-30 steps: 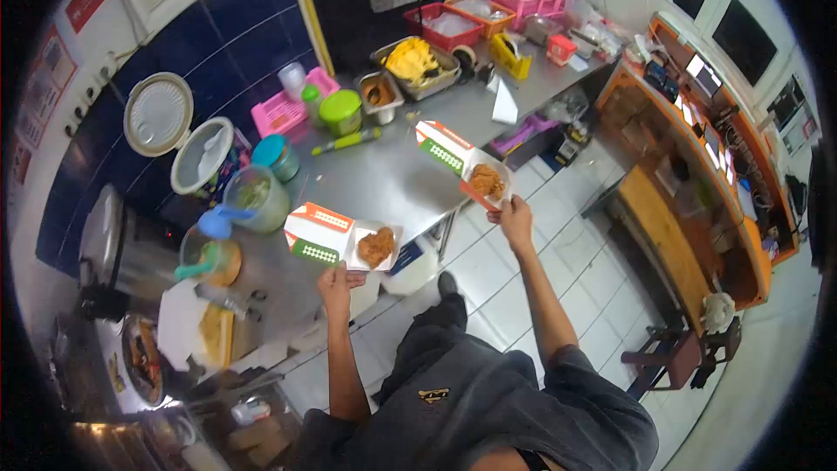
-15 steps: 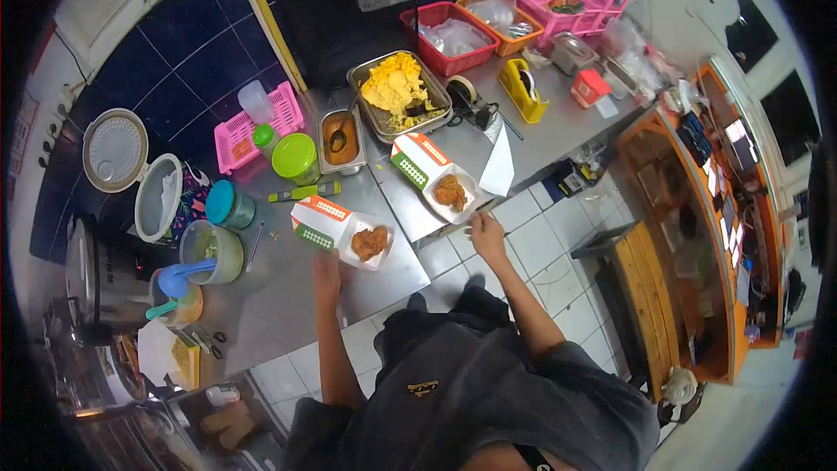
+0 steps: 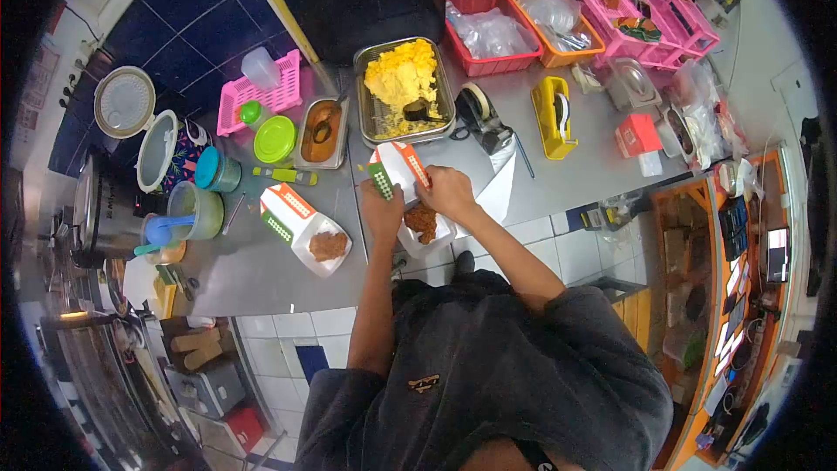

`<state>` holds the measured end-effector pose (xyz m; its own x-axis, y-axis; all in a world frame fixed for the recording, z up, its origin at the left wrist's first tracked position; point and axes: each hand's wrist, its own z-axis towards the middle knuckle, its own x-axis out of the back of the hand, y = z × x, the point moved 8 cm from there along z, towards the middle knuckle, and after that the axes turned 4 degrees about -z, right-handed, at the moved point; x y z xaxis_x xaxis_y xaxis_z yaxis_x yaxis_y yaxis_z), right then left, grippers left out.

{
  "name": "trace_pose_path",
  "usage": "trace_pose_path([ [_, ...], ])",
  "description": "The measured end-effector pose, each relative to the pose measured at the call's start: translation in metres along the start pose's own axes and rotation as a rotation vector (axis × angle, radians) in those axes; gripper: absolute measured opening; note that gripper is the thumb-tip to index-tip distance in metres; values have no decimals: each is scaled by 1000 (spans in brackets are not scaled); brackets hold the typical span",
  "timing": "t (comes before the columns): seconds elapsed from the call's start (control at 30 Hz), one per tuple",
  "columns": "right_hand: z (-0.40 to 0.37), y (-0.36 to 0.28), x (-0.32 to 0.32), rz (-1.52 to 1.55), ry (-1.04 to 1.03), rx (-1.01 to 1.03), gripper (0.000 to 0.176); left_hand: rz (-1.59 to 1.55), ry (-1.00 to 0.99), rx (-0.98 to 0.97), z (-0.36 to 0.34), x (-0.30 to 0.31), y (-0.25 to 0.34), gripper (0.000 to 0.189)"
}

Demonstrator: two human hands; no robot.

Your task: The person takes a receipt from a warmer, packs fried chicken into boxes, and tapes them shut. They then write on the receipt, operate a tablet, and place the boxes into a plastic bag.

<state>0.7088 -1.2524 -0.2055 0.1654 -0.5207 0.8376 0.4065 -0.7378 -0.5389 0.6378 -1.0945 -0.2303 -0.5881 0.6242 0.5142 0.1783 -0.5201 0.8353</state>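
My left hand (image 3: 382,209) and my right hand (image 3: 449,194) grip the two sides of the lid of a food box (image 3: 398,160) with orange and green print. Fried chicken (image 3: 421,222) lies in its open white tray, below the lid. To the left, a second open box (image 3: 286,212) holds another piece of fried chicken (image 3: 328,246) and is untouched. Behind the box in my hands is a metal tray (image 3: 364,119) with yellow food (image 3: 403,71) and a dark scoop. A metal pan (image 3: 342,146) of brown sauce (image 3: 319,148) stands beside it.
Red (image 3: 514,62) and orange (image 3: 596,45) baskets with plastic bags stand at the back. Tape dispensers, one yellow (image 3: 549,126), are on the right. Green-lidded (image 3: 275,139) and teal-lidded (image 3: 218,171) tubs, a pink basket (image 3: 235,113) and a rice cooker (image 3: 96,196) stand left.
Both my hands have come to the right-hand box and closed on its lid; my left hand has left the left box. The view has shifted and turned.
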Motion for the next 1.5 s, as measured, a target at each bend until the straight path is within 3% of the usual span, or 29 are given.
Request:
trace_pose_path([
  [0.1,5,30,-15,306,-61,59,24,86,-25,-8,-16,15,8,35],
  [0.17,10,37,-15,416,-115,99,19,-163,35,-90,-29,30,12,36],
  [0.23,6,48,-38,736,-318,-16,18,-65,-48,-145,-50,35,15,43],
  [0.3,2,49,-28,588,-276,49,20,95,-221,-263,-71,28,24,57],
  [0.37,-6,61,-23,-29,-326,-75,21,149,-288,-278,-80,24,26,66],
  [0.43,-20,72,-26,89,-361,-145,20,360,-314,-567,-95,14,49,66],
  [0.5,-43,94,-60,735,-425,-424,21,405,-351,-592,-103,5,45,67],
  [0.53,-51,95,-66,971,-319,-401,23,450,-378,-582,-105,1,47,71],
  [0.57,-62,101,-74,978,-314,-407,23,497,-403,-574,-105,-1,49,75],
  [0.63,-75,99,-55,782,-112,-301,22,543,-449,-596,-107,-4,54,71],
  [0.8,-140,70,-53,887,-123,-268,32,662,-564,-609,-115,-9,61,65],
  [0.87,-141,39,-24,832,-33,-116,37,687,-610,-568,-113,-11,63,64],
  [0.97,-144,48,-52,966,-7,-209,41,708,-638,-546,-114,-13,65,65],
  [1.1,-147,61,-67,955,70,-241,36,639,-578,-575,-117,-9,64,71],
  [1.17,-143,66,-62,914,169,-206,24,636,-583,-523,-117,-8,63,72],
  [1.27,-128,68,-48,788,88,-179,12,642,-582,-529,-118,-10,65,74],
  [1.5,-104,80,-56,599,-49,-151,17,656,-596,-545,-121,-13,62,74],
])
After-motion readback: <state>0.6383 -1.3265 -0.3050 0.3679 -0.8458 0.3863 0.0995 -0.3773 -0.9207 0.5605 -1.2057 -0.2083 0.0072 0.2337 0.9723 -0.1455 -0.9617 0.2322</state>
